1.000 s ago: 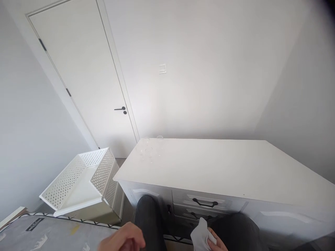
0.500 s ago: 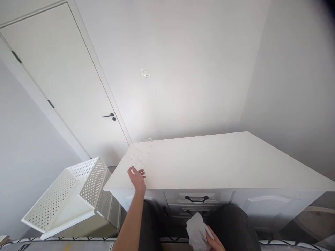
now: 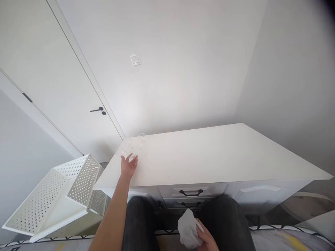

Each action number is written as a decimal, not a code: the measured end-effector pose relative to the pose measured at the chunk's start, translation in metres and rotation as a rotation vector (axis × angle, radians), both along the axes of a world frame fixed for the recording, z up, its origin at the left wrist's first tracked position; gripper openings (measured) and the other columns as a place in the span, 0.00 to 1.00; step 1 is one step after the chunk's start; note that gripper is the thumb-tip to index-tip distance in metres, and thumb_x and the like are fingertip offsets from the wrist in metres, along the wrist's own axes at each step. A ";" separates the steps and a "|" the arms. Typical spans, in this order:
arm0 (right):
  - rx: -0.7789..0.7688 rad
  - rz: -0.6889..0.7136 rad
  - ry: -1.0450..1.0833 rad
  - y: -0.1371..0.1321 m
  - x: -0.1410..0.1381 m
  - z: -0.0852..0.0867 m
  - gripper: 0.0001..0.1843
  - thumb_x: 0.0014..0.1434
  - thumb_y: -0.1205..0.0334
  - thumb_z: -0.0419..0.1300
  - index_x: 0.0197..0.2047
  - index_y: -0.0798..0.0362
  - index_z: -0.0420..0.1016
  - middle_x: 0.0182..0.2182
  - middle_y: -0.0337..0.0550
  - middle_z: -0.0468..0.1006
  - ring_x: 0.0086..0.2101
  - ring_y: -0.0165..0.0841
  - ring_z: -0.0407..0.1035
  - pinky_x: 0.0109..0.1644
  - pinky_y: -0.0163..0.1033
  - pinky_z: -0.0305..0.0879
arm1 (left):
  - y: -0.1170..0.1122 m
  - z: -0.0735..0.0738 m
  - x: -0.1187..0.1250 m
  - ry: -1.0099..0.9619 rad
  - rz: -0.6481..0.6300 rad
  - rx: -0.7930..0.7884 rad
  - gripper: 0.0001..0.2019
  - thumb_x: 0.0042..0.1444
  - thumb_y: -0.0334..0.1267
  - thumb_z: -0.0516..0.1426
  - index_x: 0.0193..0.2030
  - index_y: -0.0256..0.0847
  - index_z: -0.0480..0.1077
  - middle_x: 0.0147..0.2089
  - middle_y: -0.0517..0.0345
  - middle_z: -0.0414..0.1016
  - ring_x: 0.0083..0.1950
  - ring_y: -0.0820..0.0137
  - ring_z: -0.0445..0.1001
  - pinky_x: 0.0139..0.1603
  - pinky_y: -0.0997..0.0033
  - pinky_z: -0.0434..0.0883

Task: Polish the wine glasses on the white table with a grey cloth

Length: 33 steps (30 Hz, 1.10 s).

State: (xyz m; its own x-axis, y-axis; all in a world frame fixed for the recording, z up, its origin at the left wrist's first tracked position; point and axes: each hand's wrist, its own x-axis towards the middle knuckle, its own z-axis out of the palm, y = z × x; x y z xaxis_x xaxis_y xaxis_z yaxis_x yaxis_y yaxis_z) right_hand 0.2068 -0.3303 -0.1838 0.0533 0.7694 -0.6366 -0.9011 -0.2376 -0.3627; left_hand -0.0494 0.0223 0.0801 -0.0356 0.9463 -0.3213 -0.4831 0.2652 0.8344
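My left hand (image 3: 128, 164) is stretched out over the far left corner of the white dresser top (image 3: 209, 157), fingers spread and open, its fingertips right at a clear glass (image 3: 129, 151). Several more clear glasses (image 3: 142, 139) stand close together just beyond it, hard to make out against the white. My right hand (image 3: 206, 238) rests low by my knee, closed on a white cloth (image 3: 187, 228).
A white perforated basket unit (image 3: 62, 195) stands tilted on the floor left of the dresser. Behind it is a white door with a black handle (image 3: 98, 110). Black drawer handles (image 3: 191, 192) face my knees. A wall meets the dresser on the right.
My left hand rose from my lap and reached forward across the dresser corner up to the glasses. The view swung left. My right hand kept the cloth by my knee.
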 end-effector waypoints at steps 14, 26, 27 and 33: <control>0.095 -0.148 -0.078 0.014 -0.001 0.090 0.37 0.38 0.46 0.86 0.49 0.55 0.88 0.49 0.56 0.87 0.55 0.55 0.78 0.64 0.56 0.71 | -0.065 0.002 0.064 -0.124 -0.421 0.209 0.21 0.65 0.46 0.60 0.60 0.36 0.76 0.49 0.40 0.82 0.42 0.64 0.82 0.37 0.70 0.81; 0.294 -0.304 -1.180 0.234 0.092 0.232 0.22 0.67 0.51 0.62 0.62 0.45 0.78 0.61 0.45 0.78 0.64 0.46 0.68 0.73 0.52 0.60 | 0.092 -0.054 0.247 -0.209 -0.434 0.309 0.20 0.67 0.51 0.60 0.60 0.44 0.71 0.50 0.48 0.77 0.48 0.64 0.82 0.54 0.60 0.79; 0.310 -0.320 -1.272 0.263 0.099 0.233 0.21 0.67 0.52 0.59 0.60 0.47 0.78 0.58 0.47 0.79 0.60 0.46 0.70 0.71 0.53 0.62 | 0.100 -0.057 0.256 -0.187 -0.428 0.330 0.21 0.67 0.51 0.61 0.61 0.44 0.71 0.51 0.47 0.77 0.49 0.64 0.82 0.55 0.61 0.79; 0.430 -0.100 -1.546 0.377 0.122 0.205 0.21 0.66 0.58 0.51 0.58 0.49 0.75 0.30 0.38 0.72 0.31 0.38 0.67 0.49 0.49 0.72 | 0.115 -0.068 0.277 0.055 -0.376 0.486 0.29 0.64 0.58 0.65 0.65 0.46 0.70 0.62 0.43 0.72 0.55 0.63 0.80 0.60 0.60 0.77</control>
